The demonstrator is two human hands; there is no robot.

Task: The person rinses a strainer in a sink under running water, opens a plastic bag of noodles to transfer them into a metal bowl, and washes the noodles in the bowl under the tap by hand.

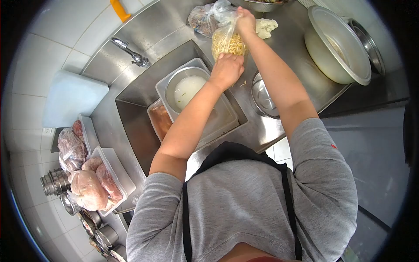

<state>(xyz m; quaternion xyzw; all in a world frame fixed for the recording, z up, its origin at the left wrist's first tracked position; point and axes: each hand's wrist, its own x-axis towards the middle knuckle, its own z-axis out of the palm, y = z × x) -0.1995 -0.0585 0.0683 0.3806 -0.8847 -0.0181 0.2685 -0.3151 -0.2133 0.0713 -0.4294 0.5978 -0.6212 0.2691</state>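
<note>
Grasped the upper film of a clear plastic bag of thin, pale yellow strips with the fingers of the right hand, apparently to keep it upright. Curled the left hand's fingers against its lower end, probably for steadiness; could not tell whether pinching. Rested on the steel bench, upper middle of the frame, looking bulging, glossy and crinkled.

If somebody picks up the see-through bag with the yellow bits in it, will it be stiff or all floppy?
Probably floppy: the clear bag is thin, crinkled plastic. The small, loose-looking yellow bits would likely shift around inside. It might sag from the top, where the right hand holds it, since the bits look gathered low down.
</note>
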